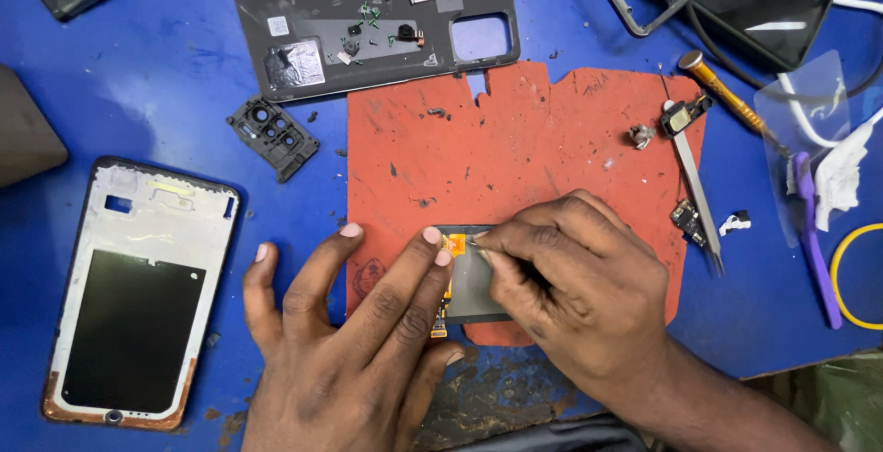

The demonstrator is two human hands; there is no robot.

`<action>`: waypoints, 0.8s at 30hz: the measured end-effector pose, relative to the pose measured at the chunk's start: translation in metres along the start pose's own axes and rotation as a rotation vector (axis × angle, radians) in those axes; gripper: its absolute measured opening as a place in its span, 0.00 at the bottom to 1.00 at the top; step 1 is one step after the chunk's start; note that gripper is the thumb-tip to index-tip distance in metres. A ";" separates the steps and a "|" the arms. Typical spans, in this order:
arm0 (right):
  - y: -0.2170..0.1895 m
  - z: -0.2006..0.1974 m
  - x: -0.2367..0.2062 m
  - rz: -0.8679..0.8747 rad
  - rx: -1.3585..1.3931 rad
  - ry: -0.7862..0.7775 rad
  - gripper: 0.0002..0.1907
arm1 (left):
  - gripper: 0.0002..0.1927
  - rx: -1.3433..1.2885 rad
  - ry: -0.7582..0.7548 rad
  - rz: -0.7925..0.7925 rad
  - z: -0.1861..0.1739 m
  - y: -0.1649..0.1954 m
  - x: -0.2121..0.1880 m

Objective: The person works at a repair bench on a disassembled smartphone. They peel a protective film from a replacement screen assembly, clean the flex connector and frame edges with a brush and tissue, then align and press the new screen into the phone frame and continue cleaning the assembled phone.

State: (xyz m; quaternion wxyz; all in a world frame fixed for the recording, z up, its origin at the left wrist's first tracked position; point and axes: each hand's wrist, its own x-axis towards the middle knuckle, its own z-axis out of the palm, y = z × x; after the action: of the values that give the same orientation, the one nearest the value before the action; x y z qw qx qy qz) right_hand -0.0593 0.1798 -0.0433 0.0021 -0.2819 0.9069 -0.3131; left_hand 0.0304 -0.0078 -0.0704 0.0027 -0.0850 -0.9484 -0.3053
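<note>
Blue work surface (166, 93), the base on which I see everything lying. Orange-red mat (515, 158) at centre, scuffed and speckled with dark debris. Phone frame (138, 291) at lower left, pale rim around a black panel, well apart from my hands. Dark back cover (368, 20) at the top, small screws and parts scattered inside it. Left hand (354, 351): spread flat, fingertips pressing the left edge of a small grey shielded module (474, 282) that lies on the mat's lower edge; it pins rather than grasps. Right hand (579, 277): thumb and forefinger pinched tight at the module's upper left corner; whether a tool or tab sits in the pinch I cannot tell. Black camera bezel (273, 137) left of the mat. Tweezers (696, 194) and orange-handled screwdriver (722, 93) to the right, untouched
</note>
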 end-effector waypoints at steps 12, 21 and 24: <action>-0.001 -0.002 0.001 0.009 0.014 -0.015 0.09 | 0.28 -0.009 0.010 0.007 -0.001 0.000 0.001; 0.000 -0.007 -0.002 0.153 0.118 0.016 0.09 | 0.29 0.015 0.035 0.029 0.000 -0.002 -0.002; 0.000 -0.018 -0.005 0.180 0.125 0.130 0.11 | 0.29 0.047 0.071 0.063 0.002 -0.003 -0.003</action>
State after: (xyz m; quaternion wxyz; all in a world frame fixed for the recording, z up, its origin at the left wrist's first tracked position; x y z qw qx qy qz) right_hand -0.0580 0.1928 -0.0296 -0.0108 -0.1776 0.9056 -0.3851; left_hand 0.0327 -0.0097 -0.0739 0.0479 -0.1040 -0.9515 -0.2856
